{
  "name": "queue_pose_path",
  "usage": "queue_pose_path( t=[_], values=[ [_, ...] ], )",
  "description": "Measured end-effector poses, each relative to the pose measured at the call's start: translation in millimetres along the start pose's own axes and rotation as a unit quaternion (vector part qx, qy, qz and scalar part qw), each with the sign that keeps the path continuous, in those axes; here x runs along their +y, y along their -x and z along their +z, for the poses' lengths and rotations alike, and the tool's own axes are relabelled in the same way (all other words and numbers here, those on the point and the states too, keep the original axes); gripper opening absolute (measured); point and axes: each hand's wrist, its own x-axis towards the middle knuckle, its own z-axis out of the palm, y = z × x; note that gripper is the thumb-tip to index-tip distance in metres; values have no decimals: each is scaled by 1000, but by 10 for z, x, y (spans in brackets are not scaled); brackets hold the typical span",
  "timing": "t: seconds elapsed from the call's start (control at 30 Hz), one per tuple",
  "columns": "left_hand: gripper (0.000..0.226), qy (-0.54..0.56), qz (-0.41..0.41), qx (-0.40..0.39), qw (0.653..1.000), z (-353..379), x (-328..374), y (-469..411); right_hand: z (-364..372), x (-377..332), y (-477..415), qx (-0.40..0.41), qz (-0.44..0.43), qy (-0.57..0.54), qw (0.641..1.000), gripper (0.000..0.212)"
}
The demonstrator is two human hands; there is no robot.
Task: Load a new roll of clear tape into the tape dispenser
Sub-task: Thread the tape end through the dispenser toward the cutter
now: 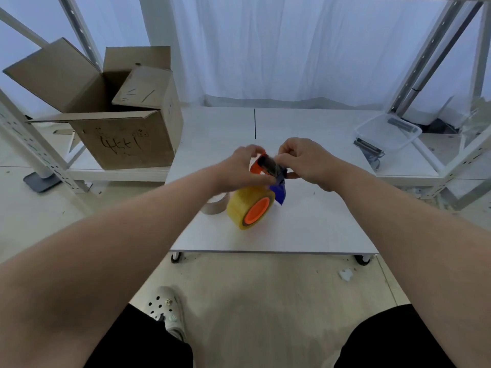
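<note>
The tape dispenser [279, 188], blue-framed with orange parts and a black roller, is held just above the low white table [305, 229]. A yellowish clear tape roll [243, 204] sits on its orange hub at the near end. My left hand [240, 166] grips the dispenser's orange front part from the left. My right hand [308, 160] pinches at the roller end from the right; whether it holds the tape's loose end I cannot tell. An empty cardboard tape core [215, 205] lies on the table left of the roll, partly hidden by my left forearm.
An open cardboard box [119, 134] stands on a low shelf at the left. A clear plastic bin [388, 131] and a dark tool [368, 148] lie at the table's far right. White metal rack posts flank both sides. My foot in a white clog [167, 309] is below.
</note>
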Motion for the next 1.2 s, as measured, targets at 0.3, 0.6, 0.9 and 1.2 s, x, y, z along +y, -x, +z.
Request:
queue_pose_path(
  t=[0.3,0.6,0.9,1.2],
  values=[
    [27,0,64,8,998,-251,120,10,31,-53,13,-47,-21,-16,999,7],
    [4,-32,71,-18,997,-334,92,33,29,-52,3,-102,2,-86,991,23],
    [5,48,83,-3,995,-365,65,130,92,176,23,-257,38,-49,965,90],
    [6,200,107,33,973,-398,241,157,22,70,40,-230,3,-244,942,68]
  ],
)
